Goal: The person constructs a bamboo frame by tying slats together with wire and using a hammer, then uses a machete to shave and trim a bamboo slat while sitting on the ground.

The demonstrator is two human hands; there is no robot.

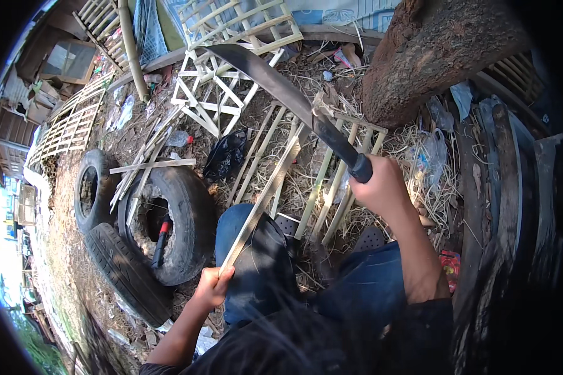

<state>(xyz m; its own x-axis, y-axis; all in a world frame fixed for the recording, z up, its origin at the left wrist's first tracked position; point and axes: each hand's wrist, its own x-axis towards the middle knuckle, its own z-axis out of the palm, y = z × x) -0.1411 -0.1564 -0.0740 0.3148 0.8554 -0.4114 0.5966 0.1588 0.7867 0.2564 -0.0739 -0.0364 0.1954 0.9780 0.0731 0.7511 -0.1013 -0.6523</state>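
Note:
My left hand [211, 289] is closed around the lower end of a long, flat bamboo strip [264, 199], which slants up and away past my left knee. My right hand [381, 189] grips the dark handle of a machete [269, 80]. Its wide blade points up and to the left, crossing by the strip's far end. A pale sliver or curl shows at the blade's base; whether the edge touches the strip I cannot tell. Beneath, a bamboo slat frame [313, 194] lies on the ground before my feet.
Old tyres [191, 219] lie at left; a red-and-black handled tool [161, 244] rests in one. A thick tree trunk [425, 69] leans in at upper right. White lattice pieces [209, 94] stand beyond. Shavings [419, 206] and plastic litter cover the ground. Weathered planks [506, 175] line the right.

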